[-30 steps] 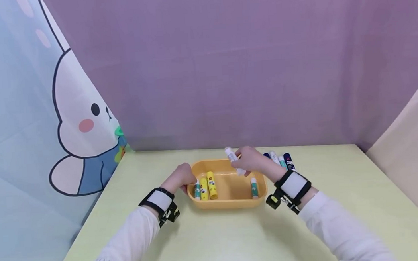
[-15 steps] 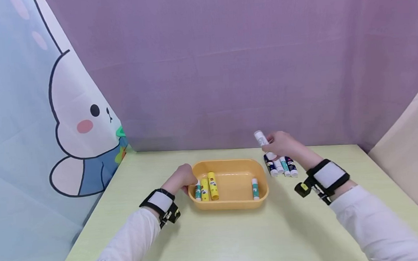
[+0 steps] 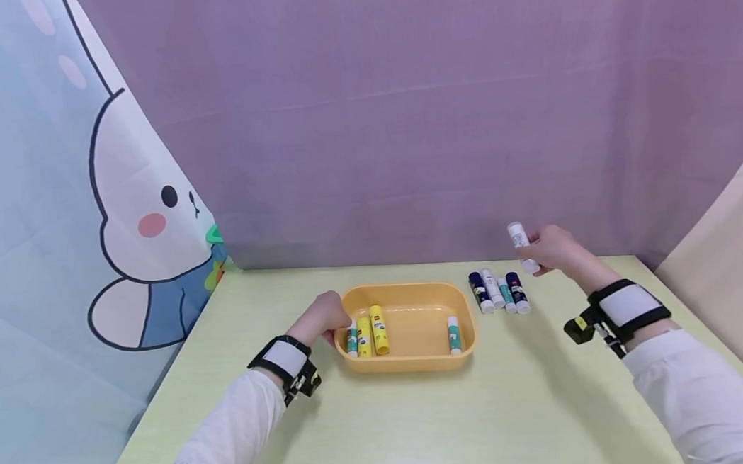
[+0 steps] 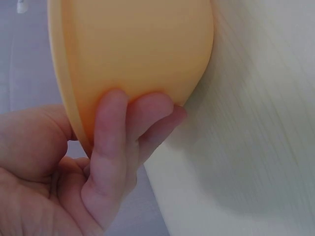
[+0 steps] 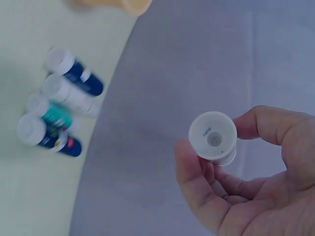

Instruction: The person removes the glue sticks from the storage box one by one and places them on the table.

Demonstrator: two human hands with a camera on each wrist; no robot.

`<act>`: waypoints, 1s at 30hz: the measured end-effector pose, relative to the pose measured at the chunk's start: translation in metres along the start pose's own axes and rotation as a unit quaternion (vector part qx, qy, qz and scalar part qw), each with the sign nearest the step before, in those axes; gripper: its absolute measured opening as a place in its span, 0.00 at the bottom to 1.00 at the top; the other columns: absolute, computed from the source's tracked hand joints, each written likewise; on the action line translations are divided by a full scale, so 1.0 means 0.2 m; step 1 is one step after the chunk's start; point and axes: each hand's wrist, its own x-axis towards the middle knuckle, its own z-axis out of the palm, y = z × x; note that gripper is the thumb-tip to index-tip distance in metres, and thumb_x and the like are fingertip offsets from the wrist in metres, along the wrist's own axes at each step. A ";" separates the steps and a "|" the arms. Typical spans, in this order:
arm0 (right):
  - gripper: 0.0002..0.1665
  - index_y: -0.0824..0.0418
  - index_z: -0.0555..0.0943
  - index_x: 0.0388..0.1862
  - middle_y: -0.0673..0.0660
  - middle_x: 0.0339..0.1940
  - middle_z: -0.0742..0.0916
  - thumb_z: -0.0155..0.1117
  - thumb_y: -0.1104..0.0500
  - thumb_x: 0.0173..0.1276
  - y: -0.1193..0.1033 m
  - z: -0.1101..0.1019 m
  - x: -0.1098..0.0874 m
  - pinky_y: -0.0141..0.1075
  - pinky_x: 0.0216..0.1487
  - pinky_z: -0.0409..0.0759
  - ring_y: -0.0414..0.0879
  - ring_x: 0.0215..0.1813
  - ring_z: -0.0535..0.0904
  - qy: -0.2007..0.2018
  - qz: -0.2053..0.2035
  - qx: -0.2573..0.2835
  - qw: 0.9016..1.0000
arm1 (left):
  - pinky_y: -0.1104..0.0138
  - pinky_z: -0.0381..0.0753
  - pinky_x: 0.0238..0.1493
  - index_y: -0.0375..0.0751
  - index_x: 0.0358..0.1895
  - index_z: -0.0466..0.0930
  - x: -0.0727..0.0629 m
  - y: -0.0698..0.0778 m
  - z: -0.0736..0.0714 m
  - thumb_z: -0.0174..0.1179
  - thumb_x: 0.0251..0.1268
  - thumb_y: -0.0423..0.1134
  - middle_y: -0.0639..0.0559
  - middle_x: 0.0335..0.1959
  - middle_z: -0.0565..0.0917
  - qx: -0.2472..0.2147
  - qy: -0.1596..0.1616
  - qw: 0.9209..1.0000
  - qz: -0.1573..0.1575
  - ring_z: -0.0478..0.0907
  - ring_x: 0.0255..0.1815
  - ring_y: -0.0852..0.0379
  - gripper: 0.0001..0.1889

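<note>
My left hand (image 3: 327,314) grips the left end of a yellow-orange plastic tray (image 3: 411,364); in the left wrist view its fingers (image 4: 110,128) press the outer wall, with the thumb over the rim. Inside the tray lie two yellow glue sticks (image 3: 379,329) and a teal-and-white one (image 3: 352,339) at the left, plus another teal-and-white glue stick (image 3: 454,335) at the right. My right hand (image 3: 554,250) pinches a white glue stick (image 3: 522,247) between thumb and fingers, raised above the table at the back right. The right wrist view shows that stick's hollow round end (image 5: 213,136).
Several glue sticks lie side by side on the table just right of the tray: a dark blue one (image 3: 480,293), a white one (image 3: 492,288), a teal one (image 3: 506,295) and another dark blue one (image 3: 517,292). A purple cloth (image 3: 403,116) hangs behind the table.
My right hand has carried the white glue stick from over the tray to the right, past the row of glue sticks. My left hand has stayed on the tray's left end.
</note>
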 end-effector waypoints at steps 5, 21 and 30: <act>0.27 0.81 0.66 0.52 0.73 0.43 0.77 0.55 0.58 0.67 0.11 0.01 0.02 0.37 0.33 0.87 0.49 0.32 0.82 0.004 0.021 0.006 1.000 | 0.63 0.85 0.19 0.26 0.47 0.70 0.00 0.00 0.00 0.58 0.58 0.29 0.40 0.30 0.78 -0.003 0.000 1.000 0.002 0.81 0.16 0.50 0.15; 0.28 0.83 0.66 0.50 0.73 0.40 0.78 0.56 0.57 0.64 0.39 0.12 0.12 0.39 0.35 0.87 0.45 0.28 0.81 0.017 0.065 0.034 0.997 | 0.61 0.86 0.23 0.26 0.48 0.69 -0.01 0.02 0.00 0.58 0.59 0.29 0.40 0.31 0.78 -0.002 0.000 1.000 0.000 0.81 0.16 0.50 0.16; 0.28 0.84 0.68 0.47 0.68 0.33 0.80 0.57 0.57 0.63 0.50 0.21 0.19 0.39 0.32 0.87 0.43 0.24 0.80 0.024 0.080 0.029 0.996 | 0.61 0.86 0.23 0.26 0.48 0.69 -0.02 0.02 0.00 0.57 0.59 0.29 0.40 0.31 0.78 0.000 0.000 1.000 0.000 0.81 0.16 0.50 0.16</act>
